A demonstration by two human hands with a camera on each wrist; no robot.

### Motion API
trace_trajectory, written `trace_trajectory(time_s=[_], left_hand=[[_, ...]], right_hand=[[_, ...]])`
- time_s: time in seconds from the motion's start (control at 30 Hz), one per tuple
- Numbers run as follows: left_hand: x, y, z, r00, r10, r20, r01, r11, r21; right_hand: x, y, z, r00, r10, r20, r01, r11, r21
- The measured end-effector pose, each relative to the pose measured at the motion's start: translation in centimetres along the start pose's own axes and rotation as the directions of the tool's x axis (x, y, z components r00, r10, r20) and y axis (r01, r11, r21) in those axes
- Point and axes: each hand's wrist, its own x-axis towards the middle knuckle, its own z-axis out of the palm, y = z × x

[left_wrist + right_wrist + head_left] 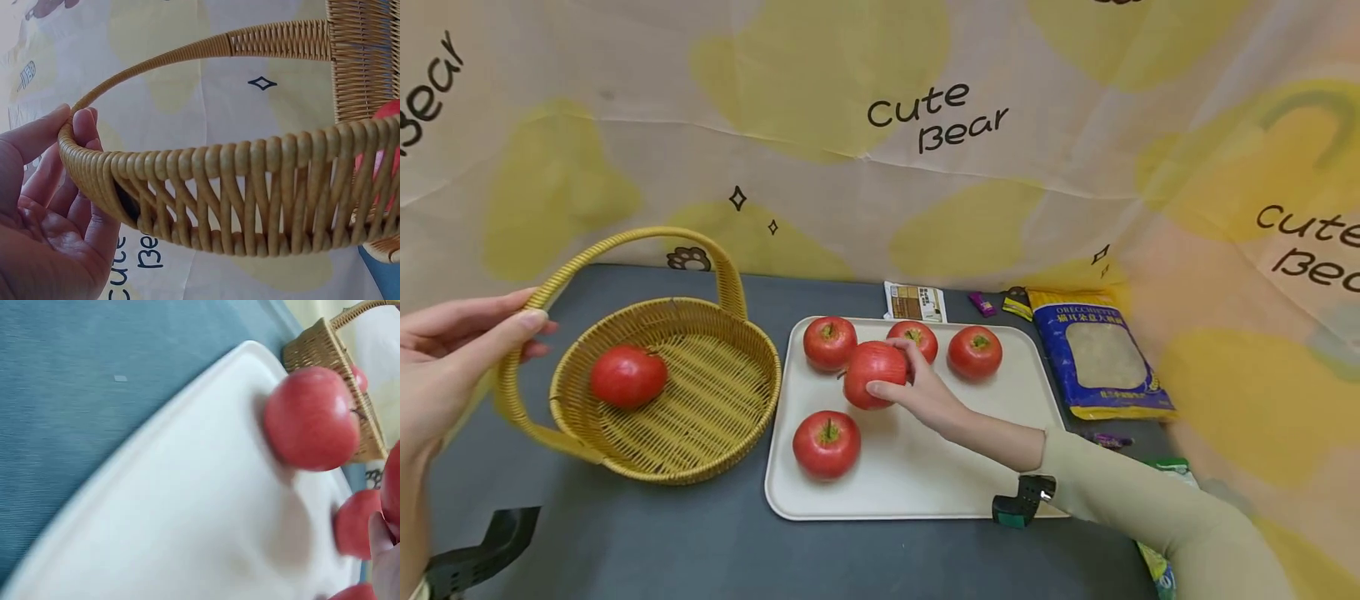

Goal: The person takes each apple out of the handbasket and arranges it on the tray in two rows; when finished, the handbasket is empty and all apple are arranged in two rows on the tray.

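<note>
Head view: your left hand (437,367) pinches the handle of the wicker basket (730,400), which sits on the table (625,550) with one apple inside (627,377). Your right hand (925,392) grips an apple (872,372) over the white tray (925,483); four more apples lie there.

Left wrist view: thumb and fingers (84,125) clamp the basket handle (187,53).

Right wrist view: blurred; the front apple (310,419) rests on the tray, basket behind it.

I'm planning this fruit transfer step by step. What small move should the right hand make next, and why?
Probably carry the gripped red apple left to the woven yellow basket: the right hand already holds it above the cream tray, and the left hand steadies the basket's handle.
</note>
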Motion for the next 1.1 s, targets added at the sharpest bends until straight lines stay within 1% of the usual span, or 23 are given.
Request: trace_trajectory(time_s=[0.1,0.33,0.47,0.6,0.77,0.97,1.1], left_hand=[[0.0,-0.1,-0.2,1.000,0.003,-0.008,-0.003,1.000,-0.006],[-0.1,0.4,-0.1,1.000,0.006,-0.030,-0.003,0.996,0.091],[-0.1,0.2,-0.2,1.000,0.018,-0.019,-0.016,0.996,0.083],[0.0,0.0,-0.4,1.000,0.031,-0.006,-0.030,0.996,0.088],[0.0,0.2,0.0,1.000,0.020,-0.014,-0.018,0.996,0.092],[0.1,0.3,0.3,1.000,-0.007,-0.024,0.010,0.994,0.113],[0.1,0.1,0.1,1.000,0.005,-0.007,-0.004,0.992,0.124]], right_hand=[[-1.0,1.3,-1.0,0.999,0.035,-0.012,-0.035,0.999,0.010],[-2.8,4.3,-2.3,0.996,0.077,-0.037,-0.078,0.996,-0.044],[-3.4,5.9,-2.6,0.996,0.077,-0.033,-0.078,0.997,-0.030],[-3.9,6.7,-2.5,0.999,0.039,0.002,-0.039,0.999,-0.018],[-4.2,7.4,-2.5,0.997,-0.042,0.058,0.047,0.995,-0.091],[-4.8,8.3,-2.9,0.992,-0.108,0.064,0.115,0.987,-0.116],[-5.2,8.8,-3.3,0.986,-0.148,0.073,0.155,0.981,-0.117]])
